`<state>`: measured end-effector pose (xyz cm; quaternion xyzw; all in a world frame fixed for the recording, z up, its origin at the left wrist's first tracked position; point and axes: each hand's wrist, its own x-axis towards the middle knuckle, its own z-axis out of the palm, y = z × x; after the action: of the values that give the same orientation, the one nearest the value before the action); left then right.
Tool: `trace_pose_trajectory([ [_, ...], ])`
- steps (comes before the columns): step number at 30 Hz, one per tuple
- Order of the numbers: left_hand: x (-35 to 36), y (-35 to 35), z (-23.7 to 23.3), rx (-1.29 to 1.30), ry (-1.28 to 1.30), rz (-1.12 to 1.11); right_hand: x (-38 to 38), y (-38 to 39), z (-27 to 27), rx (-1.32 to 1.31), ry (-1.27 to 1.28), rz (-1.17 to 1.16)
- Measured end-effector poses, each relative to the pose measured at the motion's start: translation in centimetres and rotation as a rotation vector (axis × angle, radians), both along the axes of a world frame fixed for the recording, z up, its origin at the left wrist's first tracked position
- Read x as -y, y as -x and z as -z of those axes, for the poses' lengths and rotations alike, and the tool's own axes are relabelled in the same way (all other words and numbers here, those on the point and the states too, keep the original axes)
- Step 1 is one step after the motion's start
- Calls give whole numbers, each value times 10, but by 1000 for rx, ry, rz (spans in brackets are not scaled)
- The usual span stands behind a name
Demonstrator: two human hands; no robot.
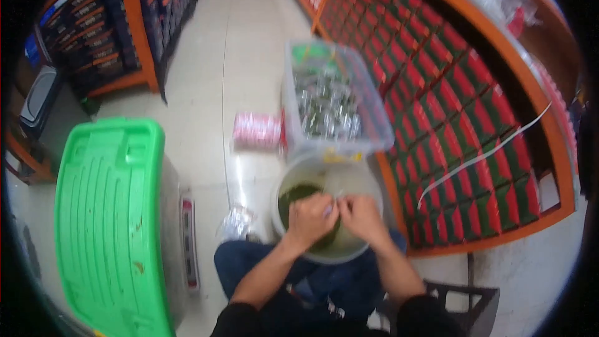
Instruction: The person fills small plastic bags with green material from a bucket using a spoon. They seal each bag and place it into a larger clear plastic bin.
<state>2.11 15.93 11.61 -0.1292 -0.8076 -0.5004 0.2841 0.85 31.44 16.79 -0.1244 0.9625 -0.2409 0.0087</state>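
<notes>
My left hand point(312, 217) and my right hand point(363, 217) meet over a whitish round bucket point(368, 184), fingertips almost touching. Both are closed in a pinch, and whatever lies between the fingers is too small and blurred to name. Dark green loose material point(296, 193), leaf-like in look, fills the left part of the bucket beneath them. Just beyond the bucket stands a clear plastic tub point(374, 118) with many small clear packets point(327, 109) of green contents inside. Crumpled clear plastic point(239, 221) lies on the floor left of the bucket.
To the left stands a large bin with a green lid point(115, 212), a flat scale-like device point(190, 243) beside it. A pink-and-white package point(257, 130) rests on the floor point(231, 37). Orange-framed shelves point(480, 19) of red-and-green packs line the right; a white cable point(486, 155) hangs there.
</notes>
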Motion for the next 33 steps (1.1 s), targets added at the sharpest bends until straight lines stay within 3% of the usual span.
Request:
trace_pose_trajectory([
  [3,5,-3,-5,50,4,-118,-6,5,-12,-18,-31,80],
  [6,15,4,-21,37,-95,58,2,15,-45,-4,-65,-7],
  [8,20,6,-44,-123,-104,126,3,24,-46,52,-47,-123],
  [10,27,10,-27,-113,-73,157,3,35,-47,81,-31,-247],
  [12,38,15,-16,-112,-49,174,5,51,-47,224,210,-359],
  [13,44,17,-13,-108,-88,125,1,66,-22,260,454,-311],
  [15,57,20,-10,-95,-139,33,1,102,22,386,602,-156],
  [16,60,21,-6,-86,-134,31,4,111,57,297,318,-227],
  [17,63,20,-1,61,-329,94,8,114,100,204,34,-293],
  [19,66,23,8,207,-627,222,9,106,180,357,-365,-436],
  [23,78,20,7,354,-815,304,40,85,198,390,-376,-392],
  [26,84,23,16,209,-751,349,46,76,217,359,-356,-429],
  [28,86,20,11,306,-830,361,54,71,195,297,-607,-355],
  [29,87,20,14,322,-835,357,53,71,188,313,-606,-358],
  [31,85,24,19,169,-807,402,45,77,184,41,-280,-435],
  [32,83,22,18,174,-811,401,43,72,183,47,-282,-435],
  [33,81,21,16,192,-847,403,43,65,178,97,-81,-496],
])
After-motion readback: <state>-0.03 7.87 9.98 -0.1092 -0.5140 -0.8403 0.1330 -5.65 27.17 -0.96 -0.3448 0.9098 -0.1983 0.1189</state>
